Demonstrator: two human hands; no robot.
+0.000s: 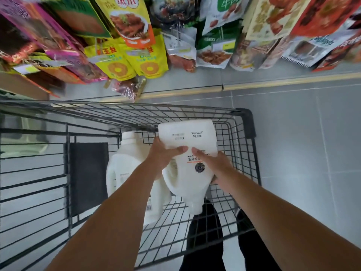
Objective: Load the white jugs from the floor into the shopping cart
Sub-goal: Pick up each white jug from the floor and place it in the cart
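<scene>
While held above the wire shopping cart [232, 111], the white jug [187, 133] shows opaque plastic, a moulded side handle, a white cap pointing toward the person, and a printed label with a round black emblem. Left hand [166, 153] grips its handle side; right hand [216, 165] clasps the opposite side. A second white jug [125, 165] rests inside the cart, just to the left.

Grey tiled floor [293, 133]; snack packets [148, 61] hang above a yellow strip [273, 83].

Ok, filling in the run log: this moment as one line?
left hand, right hand: hold jug over cart | other jug: inside cart
</scene>
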